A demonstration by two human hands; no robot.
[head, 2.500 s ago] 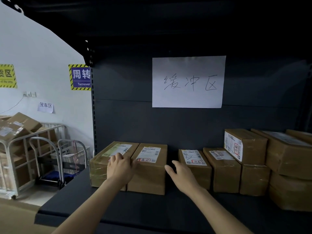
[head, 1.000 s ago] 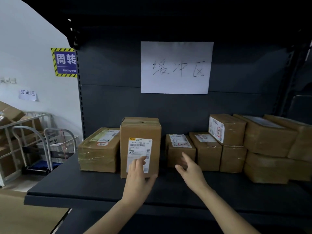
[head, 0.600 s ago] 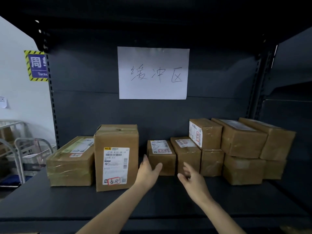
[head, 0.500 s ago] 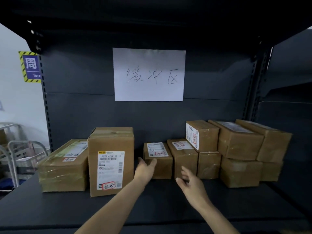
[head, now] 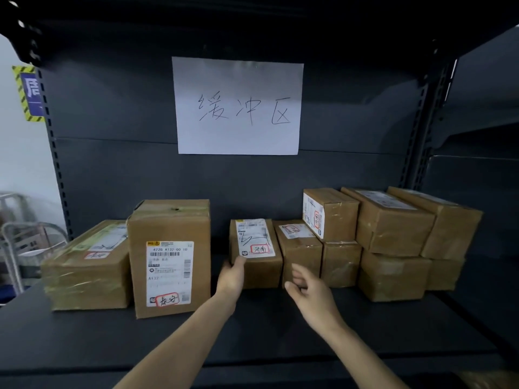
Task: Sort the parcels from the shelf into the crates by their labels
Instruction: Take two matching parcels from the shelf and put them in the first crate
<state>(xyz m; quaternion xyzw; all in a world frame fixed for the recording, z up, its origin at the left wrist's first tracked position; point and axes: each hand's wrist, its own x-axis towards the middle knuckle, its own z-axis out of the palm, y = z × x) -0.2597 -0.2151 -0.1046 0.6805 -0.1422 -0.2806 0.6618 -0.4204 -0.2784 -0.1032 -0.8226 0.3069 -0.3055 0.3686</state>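
My left hand cupped the front left corner of the small parcel lying on the shelf mid-row; my right hand hovered open beside it, holding nothing.

On the dark metal shelf, an upright cardboard parcel stands between a flat taped parcel at left and a small labelled parcel at right; stacked cardboard boxes fill the right end.

Dim in here; the shelf bay sits in shadow, its top nearly black. Daylight glows off the white wall at left. Edges bow outward, and the right hand smears with motion
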